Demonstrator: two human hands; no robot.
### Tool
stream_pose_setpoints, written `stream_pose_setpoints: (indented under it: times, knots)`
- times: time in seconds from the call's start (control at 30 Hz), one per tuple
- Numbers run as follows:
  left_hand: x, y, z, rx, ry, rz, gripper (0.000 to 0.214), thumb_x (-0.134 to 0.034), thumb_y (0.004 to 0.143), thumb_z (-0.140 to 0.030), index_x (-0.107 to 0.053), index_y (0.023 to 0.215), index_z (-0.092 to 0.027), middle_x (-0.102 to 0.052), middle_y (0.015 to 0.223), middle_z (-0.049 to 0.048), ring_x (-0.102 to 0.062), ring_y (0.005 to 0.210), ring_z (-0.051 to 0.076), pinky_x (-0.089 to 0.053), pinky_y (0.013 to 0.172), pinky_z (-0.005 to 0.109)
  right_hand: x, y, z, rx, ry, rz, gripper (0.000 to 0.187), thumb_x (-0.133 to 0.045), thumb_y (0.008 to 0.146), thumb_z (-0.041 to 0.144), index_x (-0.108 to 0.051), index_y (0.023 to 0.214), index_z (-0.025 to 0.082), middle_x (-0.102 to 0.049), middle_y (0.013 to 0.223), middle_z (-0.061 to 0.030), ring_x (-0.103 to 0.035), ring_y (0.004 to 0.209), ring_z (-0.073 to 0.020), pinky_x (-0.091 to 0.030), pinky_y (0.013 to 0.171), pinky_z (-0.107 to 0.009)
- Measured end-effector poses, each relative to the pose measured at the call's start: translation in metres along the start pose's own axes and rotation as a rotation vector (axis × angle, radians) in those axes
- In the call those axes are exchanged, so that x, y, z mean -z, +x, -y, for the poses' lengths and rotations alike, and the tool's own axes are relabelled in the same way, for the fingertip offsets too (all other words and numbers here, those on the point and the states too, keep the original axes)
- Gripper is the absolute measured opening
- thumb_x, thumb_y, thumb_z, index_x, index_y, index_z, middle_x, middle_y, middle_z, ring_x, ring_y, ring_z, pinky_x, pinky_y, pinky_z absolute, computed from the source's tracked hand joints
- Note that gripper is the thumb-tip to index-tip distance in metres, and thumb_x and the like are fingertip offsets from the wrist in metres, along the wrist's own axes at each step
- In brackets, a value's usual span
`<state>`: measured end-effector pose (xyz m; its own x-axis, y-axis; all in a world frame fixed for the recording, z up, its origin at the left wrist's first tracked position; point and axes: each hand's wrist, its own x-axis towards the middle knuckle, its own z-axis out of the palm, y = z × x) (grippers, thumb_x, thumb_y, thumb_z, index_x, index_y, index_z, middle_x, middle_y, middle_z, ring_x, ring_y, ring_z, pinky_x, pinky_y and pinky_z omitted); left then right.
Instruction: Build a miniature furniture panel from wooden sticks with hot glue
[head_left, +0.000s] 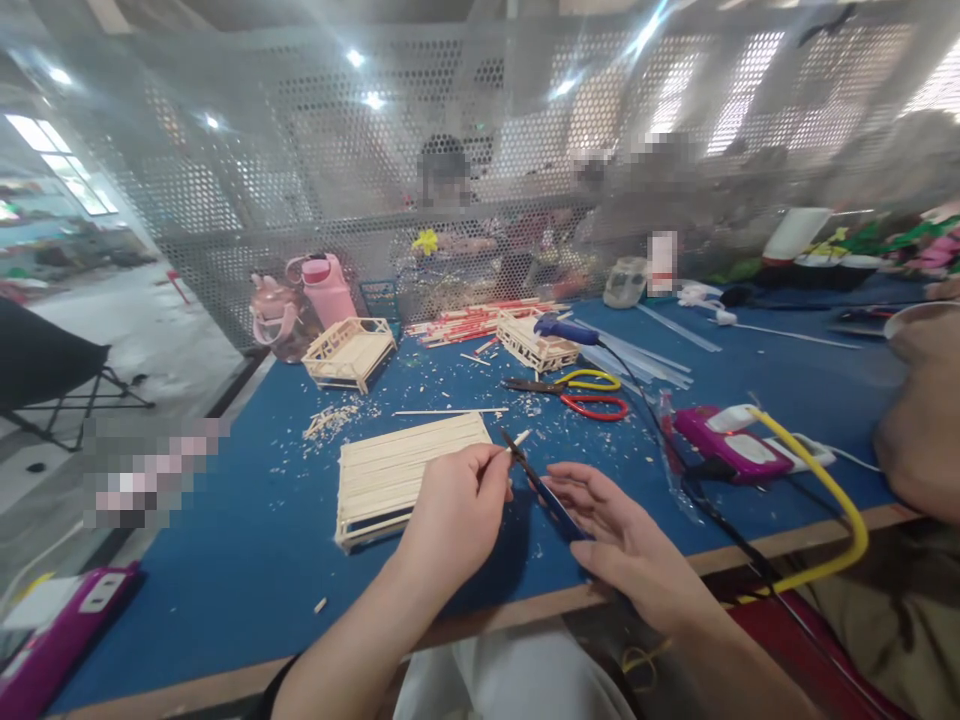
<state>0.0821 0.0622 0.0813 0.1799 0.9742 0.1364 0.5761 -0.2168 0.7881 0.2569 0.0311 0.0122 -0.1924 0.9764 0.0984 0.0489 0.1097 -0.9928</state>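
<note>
My left hand (457, 515) pinches a thin wooden stick (517, 440) between thumb and forefinger, its tip sticking out to the right. My right hand (611, 530) holds dark scissors (536, 480), with the blades pointing up toward the stick's tip and the fingers loosely curled around the handles. Both hands hover over the front of the blue table (247, 540). Just left of my left hand lies a flat panel of glued wooden sticks (397, 470).
Red and yellow handled scissors (585, 392), a blue glue gun (562, 328) on a small stick model (536, 345), another stick model (349, 352), loose sticks (472, 322), pink bottles (322, 290), purple power strips (731, 445) and wood chips. A mesh screen stands behind; people sit beyond it.
</note>
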Motion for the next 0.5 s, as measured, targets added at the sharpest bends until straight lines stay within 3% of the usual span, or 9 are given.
stream_pose_setpoints:
  times: [0.13, 0.23, 0.37, 0.5]
  knots:
    - [-0.001, -0.003, -0.003, -0.076, 0.024, 0.023, 0.036, -0.042, 0.091, -0.030, -0.051, 0.058, -0.019, -0.049, 0.050, -0.0043, -0.043, 0.050, 0.011, -0.029, 0.051, 0.024, -0.008, -0.005, 0.004, 0.029, -0.391, -0.040, 0.071, -0.049, 0.066, 0.015, -0.044, 0.136, 0.018, -0.061, 0.131, -0.0157, -0.054, 0.126, -0.0283, -0.043, 0.105, -0.049]
    - [0.001, -0.008, -0.006, -0.188, 0.121, 0.030, 0.035, -0.041, 0.093, -0.027, -0.050, 0.060, -0.019, -0.051, 0.053, -0.0038, -0.045, 0.051, 0.011, -0.031, 0.052, 0.023, -0.014, -0.011, -0.001, 0.131, -0.589, -0.073, 0.065, -0.043, 0.071, 0.016, -0.047, 0.136, 0.015, -0.060, 0.133, -0.0155, -0.056, 0.124, -0.0273, -0.047, 0.102, -0.048]
    - [0.004, -0.012, -0.005, -0.350, 0.280, 0.015, 0.031, -0.041, 0.093, -0.021, -0.055, 0.065, -0.019, -0.056, 0.056, -0.0018, -0.049, 0.052, 0.012, -0.034, 0.054, 0.023, -0.014, -0.011, -0.005, 0.249, -0.683, -0.123, 0.058, -0.041, 0.073, 0.016, -0.052, 0.131, 0.014, -0.065, 0.125, -0.0149, -0.062, 0.115, -0.0257, -0.054, 0.094, -0.043]
    - [0.005, -0.014, -0.001, -0.468, 0.329, -0.026, 0.028, -0.042, 0.093, -0.018, -0.058, 0.070, -0.018, -0.060, 0.058, -0.0005, -0.051, 0.052, 0.012, -0.035, 0.053, 0.022, -0.008, -0.007, 0.002, 0.276, -0.663, -0.121, 0.056, -0.045, 0.069, 0.017, -0.056, 0.124, 0.015, -0.070, 0.111, -0.0132, -0.068, 0.098, -0.0260, -0.056, 0.087, -0.040]
